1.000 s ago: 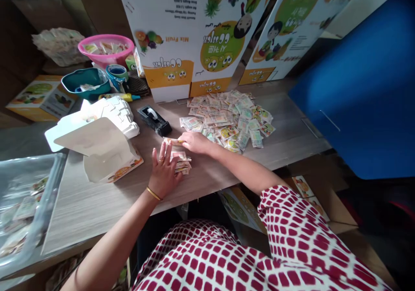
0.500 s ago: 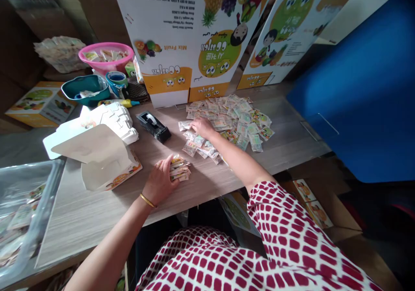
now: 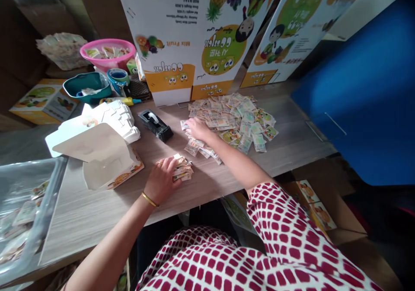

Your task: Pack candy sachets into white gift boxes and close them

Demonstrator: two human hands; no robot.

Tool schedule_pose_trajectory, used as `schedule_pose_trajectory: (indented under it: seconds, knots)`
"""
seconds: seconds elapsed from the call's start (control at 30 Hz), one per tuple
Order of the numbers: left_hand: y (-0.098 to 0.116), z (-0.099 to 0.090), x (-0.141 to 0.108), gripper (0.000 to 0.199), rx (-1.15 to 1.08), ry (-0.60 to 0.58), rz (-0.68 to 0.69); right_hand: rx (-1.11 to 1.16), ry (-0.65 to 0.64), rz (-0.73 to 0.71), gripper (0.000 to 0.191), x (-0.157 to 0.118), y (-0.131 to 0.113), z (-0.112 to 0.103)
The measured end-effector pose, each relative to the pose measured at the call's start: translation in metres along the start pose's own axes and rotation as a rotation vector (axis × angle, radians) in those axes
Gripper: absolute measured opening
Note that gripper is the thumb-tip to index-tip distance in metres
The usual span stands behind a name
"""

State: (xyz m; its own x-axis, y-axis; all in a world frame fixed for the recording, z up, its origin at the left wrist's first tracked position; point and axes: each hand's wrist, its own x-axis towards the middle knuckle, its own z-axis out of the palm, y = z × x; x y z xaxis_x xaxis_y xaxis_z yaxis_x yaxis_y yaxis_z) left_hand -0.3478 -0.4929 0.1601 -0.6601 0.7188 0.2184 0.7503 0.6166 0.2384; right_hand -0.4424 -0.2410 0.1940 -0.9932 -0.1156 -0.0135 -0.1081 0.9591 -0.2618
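Observation:
My left hand (image 3: 162, 178), with a gold bangle at its wrist, is closed around one side of a small stack of candy sachets (image 3: 184, 170) resting on the table. To the right and farther back, my right hand (image 3: 197, 129) reaches to the left edge of a loose pile of candy sachets (image 3: 233, 113). Its fingers are bent over a sachet (image 3: 183, 125), which is partly covered by them. An opened white carton (image 3: 105, 172) with fruit print lies on its side left of my left hand.
A black tape dispenser (image 3: 155, 125) stands between flattened white cartons (image 3: 118, 120) and the pile. Behind are a teal basin (image 3: 86, 96), a pink basin (image 3: 106, 62) and large printed boxes (image 3: 175, 81). A clear plastic bin (image 3: 53, 196) sits left; a blue surface (image 3: 363, 109) is at right.
My right hand has shifted slightly left and closer over the sachet at the pile's edge. My left hand keeps its place on the stack. The whole view has moved slightly.

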Motion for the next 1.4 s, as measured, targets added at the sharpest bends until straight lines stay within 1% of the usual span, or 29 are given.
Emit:
schedule_pose_trajectory:
  seconds: [0.03,0.07,0.13,0.2,0.27,0.3,0.33,0.37,0.43,0.47,0.5,0.53,0.6,0.63,0.67,0.73,0.8,0.87,0.9,0.97,1.0,1.07,1.1,1.13,1.17,1.23,1.3,1.37,1.4]
  knots:
    - [-0.002,0.003,-0.001,0.067,-0.012,0.012,-0.018,-0.065,0.036,0.047,0.029,0.011,0.014,-0.001]
    - [-0.004,0.005,-0.003,0.074,-0.024,0.028,-0.034,-0.102,0.039,0.069,0.029,0.021,0.026,-0.002]
    - [-0.005,0.008,-0.004,0.080,-0.049,0.037,-0.053,-0.116,0.028,0.079,0.029,0.030,0.040,-0.004]
    - [-0.004,0.006,-0.005,0.074,-0.064,0.018,-0.040,-0.113,0.081,0.066,0.031,0.027,0.036,-0.003]
    - [0.000,0.000,-0.003,0.064,-0.036,0.024,-0.012,-0.104,0.140,0.020,0.031,0.011,0.019,-0.001]
    - [0.001,-0.003,-0.002,0.060,-0.006,0.042,-0.002,-0.086,0.131,-0.022,0.030,0.001,0.007,0.001]
    - [0.002,-0.006,-0.001,0.058,0.027,0.064,0.007,-0.051,0.075,-0.078,0.029,-0.011,-0.005,0.002]
    - [0.002,-0.008,0.001,0.057,0.053,0.077,0.019,0.005,-0.013,-0.143,0.028,-0.024,-0.016,0.004]
    - [0.000,-0.008,0.002,0.060,0.049,0.057,0.053,0.192,-0.227,-0.299,0.030,-0.048,-0.032,0.005]
    - [-0.002,-0.006,0.002,0.063,0.016,0.028,0.059,0.305,-0.322,-0.376,0.034,-0.059,-0.035,0.006]
    - [-0.004,-0.004,0.001,0.065,-0.032,-0.003,0.053,0.405,-0.389,-0.427,0.039,-0.070,-0.036,0.007]
    - [-0.007,-0.002,0.000,0.068,-0.086,-0.028,0.034,0.472,-0.420,-0.446,0.049,-0.079,-0.035,0.009]
    - [-0.011,0.002,-0.002,0.076,-0.180,-0.049,-0.017,0.484,-0.394,-0.404,0.077,-0.095,-0.031,0.016]
    - [-0.013,0.003,-0.003,0.082,-0.208,-0.050,-0.032,0.447,-0.347,-0.368,0.087,-0.101,-0.030,0.022]
    - [-0.015,0.003,-0.004,0.087,-0.224,-0.055,-0.030,0.408,-0.290,-0.339,0.090,-0.107,-0.030,0.029]
    - [-0.016,0.002,-0.002,0.093,-0.212,-0.090,0.005,0.368,-0.201,-0.315,0.083,-0.116,-0.032,0.042]
    - [-0.016,-0.002,0.003,0.093,-0.142,-0.154,0.020,0.376,-0.174,-0.287,0.077,-0.121,-0.037,0.051]
    - [-0.013,-0.006,0.010,0.090,-0.053,-0.196,0.000,0.391,-0.191,-0.236,0.079,-0.122,-0.040,0.048]
    - [-0.011,-0.008,0.012,0.088,-0.016,-0.198,-0.015,0.400,-0.215,-0.222,0.080,-0.122,-0.039,0.043]
    - [-0.004,-0.010,0.012,0.083,0.020,-0.176,-0.028,0.422,-0.318,-0.238,0.079,-0.118,-0.033,0.022]
    - [0.000,-0.010,0.009,0.080,0.021,-0.160,-0.032,0.428,-0.390,-0.255,0.074,-0.115,-0.028,0.009]
    - [0.009,-0.006,-0.003,0.077,0.010,-0.122,-0.068,0.421,-0.518,-0.272,0.054,-0.103,-0.020,-0.019]
    - [0.014,-0.002,-0.010,0.077,0.000,-0.099,-0.104,0.406,-0.537,-0.260,0.042,-0.094,-0.020,-0.032]
    - [0.018,0.001,-0.018,0.077,-0.016,-0.078,-0.139,0.388,-0.508,-0.237,0.033,-0.084,-0.023,-0.043]
    - [0.022,0.004,-0.026,0.077,-0.039,-0.063,-0.162,0.377,-0.439,-0.213,0.028,-0.072,-0.032,-0.052]
    - [0.028,0.005,-0.041,0.076,-0.103,-0.055,-0.184,0.420,-0.250,-0.213,0.032,-0.043,-0.063,-0.060]
    - [0.032,-0.005,-0.055,0.074,-0.191,-0.041,-0.195,0.523,-0.100,-0.288,0.045,-0.010,-0.105,-0.056]
    - [0.033,-0.026,-0.068,0.074,-0.278,0.025,-0.232,0.559,-0.044,-0.392,0.068,0.023,-0.147,-0.044]
    - [0.031,-0.040,-0.073,0.074,-0.314,0.079,-0.250,0.555,-0.032,-0.413,0.075,0.037,-0.163,-0.036]
